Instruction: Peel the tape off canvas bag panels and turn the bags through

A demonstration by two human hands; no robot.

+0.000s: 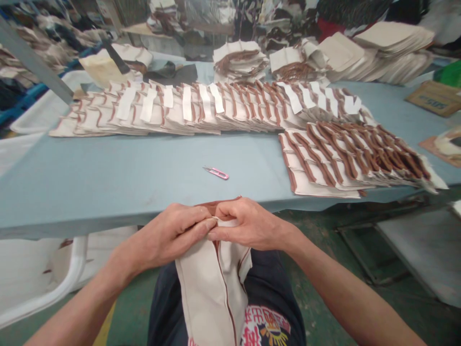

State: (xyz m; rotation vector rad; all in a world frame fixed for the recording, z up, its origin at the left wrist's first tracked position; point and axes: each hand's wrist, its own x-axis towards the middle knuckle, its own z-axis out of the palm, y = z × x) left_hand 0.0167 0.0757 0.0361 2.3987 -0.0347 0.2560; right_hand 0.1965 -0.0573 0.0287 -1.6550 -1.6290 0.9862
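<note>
A cream fabric piece with brown edges and a seam (203, 288) hangs over my lap, its upper end at the table's front edge. My left hand (180, 228) pinches that upper end from the left, thumb and fingers pressed together. From the right, my right hand (247, 223) grips the same end, its thumb and forefinger close to the left fingertips. Brown material shows behind the fingers; the exact spot being pinched is hidden. Pink thread snips (217, 172) lie on the table, a little beyond my hands.
The blue-covered table (144, 168) bears a long row of overlapping cream and brown pieces (162, 108) with white strips on top. A second bundle (353, 156) lies at right. Stacks of cream panels (382, 53) and a cardboard box (434, 98) stand behind. A white bin (77, 262) is at lower left.
</note>
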